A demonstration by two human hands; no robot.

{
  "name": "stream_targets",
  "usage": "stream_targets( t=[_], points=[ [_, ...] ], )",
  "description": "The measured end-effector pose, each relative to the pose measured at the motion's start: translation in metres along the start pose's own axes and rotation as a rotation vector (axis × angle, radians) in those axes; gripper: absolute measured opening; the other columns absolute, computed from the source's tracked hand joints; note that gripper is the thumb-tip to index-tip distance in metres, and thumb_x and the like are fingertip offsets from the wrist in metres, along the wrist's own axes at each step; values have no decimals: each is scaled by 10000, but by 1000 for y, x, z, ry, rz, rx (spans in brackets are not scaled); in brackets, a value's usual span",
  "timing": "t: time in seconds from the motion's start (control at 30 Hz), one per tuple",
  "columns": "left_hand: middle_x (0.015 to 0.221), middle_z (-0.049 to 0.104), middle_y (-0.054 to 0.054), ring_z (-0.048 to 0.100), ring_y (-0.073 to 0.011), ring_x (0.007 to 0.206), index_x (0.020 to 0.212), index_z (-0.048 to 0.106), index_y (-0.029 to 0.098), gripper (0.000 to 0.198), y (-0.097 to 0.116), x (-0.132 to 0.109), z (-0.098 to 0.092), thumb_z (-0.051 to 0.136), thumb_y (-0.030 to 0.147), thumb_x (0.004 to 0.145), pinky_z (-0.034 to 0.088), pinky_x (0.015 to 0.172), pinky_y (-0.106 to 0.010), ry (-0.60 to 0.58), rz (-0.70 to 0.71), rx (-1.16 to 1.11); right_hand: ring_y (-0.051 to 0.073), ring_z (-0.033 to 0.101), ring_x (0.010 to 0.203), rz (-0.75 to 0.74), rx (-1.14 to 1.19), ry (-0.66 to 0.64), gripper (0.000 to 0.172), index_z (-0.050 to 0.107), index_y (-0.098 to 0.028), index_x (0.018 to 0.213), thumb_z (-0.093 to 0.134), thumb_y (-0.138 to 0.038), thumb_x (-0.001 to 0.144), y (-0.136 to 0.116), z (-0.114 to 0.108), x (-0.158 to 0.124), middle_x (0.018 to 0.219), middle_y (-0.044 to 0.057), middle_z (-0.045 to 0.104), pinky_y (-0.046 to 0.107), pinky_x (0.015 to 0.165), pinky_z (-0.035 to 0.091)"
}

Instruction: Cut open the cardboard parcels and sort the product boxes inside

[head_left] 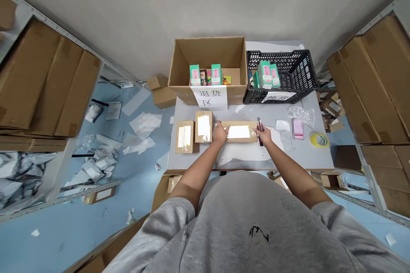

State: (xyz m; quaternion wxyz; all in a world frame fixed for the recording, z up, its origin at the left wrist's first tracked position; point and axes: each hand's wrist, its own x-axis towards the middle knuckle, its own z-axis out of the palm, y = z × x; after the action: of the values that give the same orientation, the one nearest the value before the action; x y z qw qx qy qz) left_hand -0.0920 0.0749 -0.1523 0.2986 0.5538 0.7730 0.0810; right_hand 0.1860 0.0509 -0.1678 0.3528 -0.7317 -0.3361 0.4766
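A long flat cardboard box [239, 132] with a white label lies on the grey table [185, 113], between my hands. My left hand [221, 132] grips its left end. At the right end, my right hand [263, 135] is closed on a red and black box cutter [260, 128], its fingers touching the box. Two smaller labelled boxes stand just left of my left hand: a taller one [204, 126] and a lower one [185, 136]. White paper [243, 152] lies beneath and in front of the long box.
Behind stand an open cardboard carton [182, 89] and a black crate [301, 91], both holding green and pink boxes. Farther right are a pink box [297, 129], bubble wrap [303, 115] and yellow tape [319, 140]. Loaded shelves flank the table; scraps litter the blue floor.
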Motion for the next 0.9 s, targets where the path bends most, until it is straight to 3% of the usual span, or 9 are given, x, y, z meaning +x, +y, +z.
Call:
stream_targets(
  t=[0.13,0.27,0.37,0.47,0.53,0.6,0.77,0.9],
  points=[
    [1362,766,-252,646,-387,1416,1542,511,124,625,5,4,14,547,587,1122,547,1056,-439,-22,-18,9,213,668,753,32,-47,96,614,736,-193,914,907,-721,650,4,10,14,792,24,718,321,633,605],
    [1494,717,-221,629,-338,1455,1638,451,147,669,-1,2,18,545,575,1133,540,1117,-410,-73,11,-41,184,636,696,59,-2,49,610,710,-206,874,946,-703,610,2,9,20,786,12,699,324,600,622],
    [1622,617,-234,625,-312,1477,1722,342,141,788,-12,-9,21,632,543,1109,521,1187,-399,-49,46,-166,190,663,737,-5,4,50,634,738,-202,931,935,-723,627,5,4,12,844,32,735,321,623,639],
    [1625,601,-227,639,-306,1465,1732,319,169,996,-26,-29,25,868,496,968,519,1216,-407,-22,86,-420,208,683,803,-100,10,53,739,784,-189,1073,902,-781,647,14,-3,-6,940,61,784,309,651,624],
    [1589,633,-195,659,-311,1439,1714,368,212,1134,-33,-41,27,1013,464,815,521,1225,-430,-22,120,-574,201,660,767,-116,23,20,769,795,-183,1077,914,-794,626,20,-6,-19,896,51,776,299,628,590],
    [1558,665,-171,673,-311,1420,1673,448,230,1137,-36,-48,25,1062,457,743,522,1224,-437,-14,102,-640,191,628,719,-102,35,-10,750,798,-184,1021,945,-780,590,23,-7,-29,813,27,740,294,600,558],
    [1404,785,-168,738,-332,1335,1502,644,203,769,-22,-42,3,934,565,888,560,1110,-393,-54,-69,-392,205,657,764,-51,55,-60,728,822,-203,1076,991,-688,561,6,-7,-30,860,26,763,296,609,565],
    [1295,809,-265,760,-444,1273,1299,762,142,788,-6,-23,-16,776,818,895,584,991,-457,-104,-232,-156,193,652,768,-76,41,-144,753,821,-215,1158,1016,-598,540,-12,-8,-17,902,19,773,280,590,558]
  ],
)
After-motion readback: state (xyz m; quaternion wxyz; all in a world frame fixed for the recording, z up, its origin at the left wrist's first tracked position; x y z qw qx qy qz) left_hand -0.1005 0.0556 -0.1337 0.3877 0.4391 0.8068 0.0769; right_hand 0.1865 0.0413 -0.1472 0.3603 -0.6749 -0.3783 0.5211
